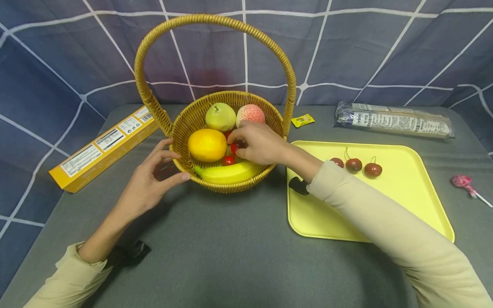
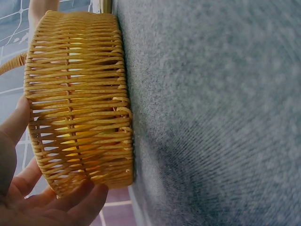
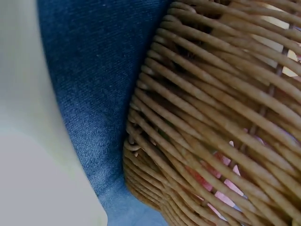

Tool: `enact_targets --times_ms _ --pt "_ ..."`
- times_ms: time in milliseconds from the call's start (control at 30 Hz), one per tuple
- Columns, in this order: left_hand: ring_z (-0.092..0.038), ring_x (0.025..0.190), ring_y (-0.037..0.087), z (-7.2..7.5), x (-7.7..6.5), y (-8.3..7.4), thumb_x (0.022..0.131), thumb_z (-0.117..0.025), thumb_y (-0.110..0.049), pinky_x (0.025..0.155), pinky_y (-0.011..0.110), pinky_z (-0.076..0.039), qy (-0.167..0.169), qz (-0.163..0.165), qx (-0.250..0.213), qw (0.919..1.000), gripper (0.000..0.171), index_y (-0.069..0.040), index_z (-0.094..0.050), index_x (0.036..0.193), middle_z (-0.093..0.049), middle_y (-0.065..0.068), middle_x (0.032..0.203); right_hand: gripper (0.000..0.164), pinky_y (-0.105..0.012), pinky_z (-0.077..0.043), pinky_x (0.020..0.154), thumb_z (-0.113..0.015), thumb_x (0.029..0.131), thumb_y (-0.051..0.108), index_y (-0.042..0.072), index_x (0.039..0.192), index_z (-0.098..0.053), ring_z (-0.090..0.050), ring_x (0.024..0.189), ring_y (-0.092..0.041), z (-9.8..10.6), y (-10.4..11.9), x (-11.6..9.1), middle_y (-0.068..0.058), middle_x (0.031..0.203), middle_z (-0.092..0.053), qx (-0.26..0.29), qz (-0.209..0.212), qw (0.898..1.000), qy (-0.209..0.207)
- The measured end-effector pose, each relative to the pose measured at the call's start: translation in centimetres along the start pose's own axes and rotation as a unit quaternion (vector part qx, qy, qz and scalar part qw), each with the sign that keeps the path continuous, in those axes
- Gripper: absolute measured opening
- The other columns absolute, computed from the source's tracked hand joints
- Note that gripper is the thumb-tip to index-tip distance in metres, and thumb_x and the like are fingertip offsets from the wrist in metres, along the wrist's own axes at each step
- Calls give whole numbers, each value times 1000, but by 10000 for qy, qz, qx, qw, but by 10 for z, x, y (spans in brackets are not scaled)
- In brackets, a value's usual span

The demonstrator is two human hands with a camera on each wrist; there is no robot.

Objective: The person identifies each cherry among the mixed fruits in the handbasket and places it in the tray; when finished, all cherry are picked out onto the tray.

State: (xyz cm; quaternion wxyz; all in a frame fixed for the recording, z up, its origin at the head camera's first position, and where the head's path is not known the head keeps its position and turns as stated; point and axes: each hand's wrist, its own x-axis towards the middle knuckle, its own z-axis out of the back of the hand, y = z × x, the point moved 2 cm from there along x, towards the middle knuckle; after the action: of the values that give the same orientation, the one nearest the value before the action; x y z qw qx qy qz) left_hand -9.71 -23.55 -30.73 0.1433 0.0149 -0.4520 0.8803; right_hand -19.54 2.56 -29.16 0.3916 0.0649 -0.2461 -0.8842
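Observation:
A woven basket (image 1: pixel 235 187) with a tall arched handle stands on the grey table. My left hand (image 1: pixel 148 179) holds its left side, thumb on the front rim; in the left wrist view its fingers (image 2: pixel 91 200) bear against the wicker. Inside the basket, my right hand (image 1: pixel 259 143) pinches a dark red cherry (image 1: pixel 238 146), partly hidden by the fingers. Around it lie a yellow-orange fruit (image 1: pixel 208 145), a green pear-like fruit (image 1: pixel 221 116), a pink-speckled peach (image 1: pixel 251 114), a banana (image 1: pixel 229 172) and a small red fruit (image 1: pixel 228 160). The right wrist view shows only the basket's wicker wall (image 3: pixel 221 108).
Right of the basket, a yellow tray (image 1: pixel 400 205) bears 3 stemmed cherries (image 1: pixel 353 165); my right forearm crosses it. Behind are a small yellow packet (image 1: pixel 302 120) and a long clear-wrapped package (image 1: pixel 396 119). A lollipop (image 1: pixel 464 183) lies far right, an orange-yellow box (image 1: pixel 108 147) at left.

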Motion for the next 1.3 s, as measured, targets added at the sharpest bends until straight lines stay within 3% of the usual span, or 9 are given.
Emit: enact_targets --times_ms 267,433,733,1033,1233,1300 --pt "-42 134 35 0 0 0 88 -76 -9 108 35 -44 -39 -56 76 9999 42 6 -56 121 -30 9 158 26 -33 -43 69 -70 87 12 9 112 -72 -50 83 -21 7 6 -13 -4 95 -58 92 -44 9998 -168" --pt "-42 135 34 1 1 0 87 -76 -8 108 34 -44 -66 -74 52 9999 41 6 -56 120 -31 9 157 24 -33 -42 67 -69 86 11 10 109 -72 -49 81 -20 17 12 -30 -3 92 -56 235 62 9984 -510" --pt "-42 134 34 0 1 0 87 -77 -8 107 41 -44 -44 -75 63 9999 41 6 -56 120 -30 9 157 22 -31 -49 70 -69 89 12 12 110 -71 -55 84 -16 37 16 -73 -1 101 -58 539 55 9937 -979" --pt "-42 134 34 0 1 0 87 -76 -8 107 40 -44 -51 -90 65 9999 42 6 -55 121 -30 9 157 23 -23 -49 66 -74 87 4 14 108 -73 -56 87 -5 50 6 -125 9 96 -61 608 346 9825 -1727" --pt "-42 134 34 -1 1 0 87 -77 -9 107 44 -45 -58 -36 93 9999 42 6 -56 121 -30 10 157 29 -17 -51 57 -74 85 -3 15 108 -71 -60 89 -7 56 -14 -155 9 98 -62 1260 162 9784 -1630" --pt "-42 134 34 -1 1 0 87 -76 -9 107 43 -45 -59 -26 104 9999 42 5 -56 121 -30 9 157 30 -18 -54 62 -72 86 -5 14 109 -70 -61 90 -11 56 -23 -162 6 99 -63 1597 57 9759 -1489"
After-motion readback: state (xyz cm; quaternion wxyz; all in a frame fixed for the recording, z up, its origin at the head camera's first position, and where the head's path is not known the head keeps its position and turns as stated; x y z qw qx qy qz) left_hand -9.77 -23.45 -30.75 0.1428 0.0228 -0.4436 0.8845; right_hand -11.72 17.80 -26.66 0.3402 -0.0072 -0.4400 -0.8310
